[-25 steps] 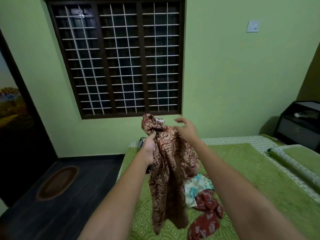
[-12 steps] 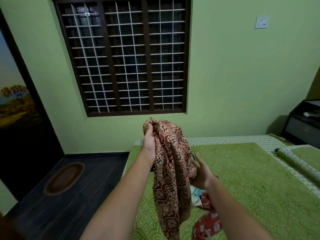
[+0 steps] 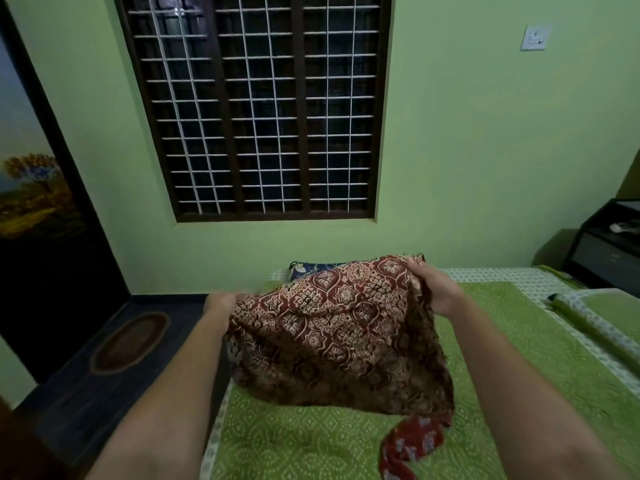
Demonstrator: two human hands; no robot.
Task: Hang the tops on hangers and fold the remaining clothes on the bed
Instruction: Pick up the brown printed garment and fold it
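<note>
Two hands hold a maroon block-printed garment (image 3: 341,327) spread above the green-quilted bed (image 3: 298,434): the left hand (image 3: 220,304) grips its left edge, the right hand (image 3: 434,284) its upper right corner. Below it lies a red floral cloth (image 3: 410,445).

Location: bedroom in a home; a bed (image 3: 502,344) with a green patterned cover fills the lower right; a pillow (image 3: 602,317) lies on its right side; a barred window (image 3: 259,105) is set in the green wall (image 3: 467,150); a switch (image 3: 535,37) is mounted upper right; a dark cabinet (image 3: 606,247) stands in the corner; an oval mat (image 3: 130,342) lies on the dark floor.
</note>
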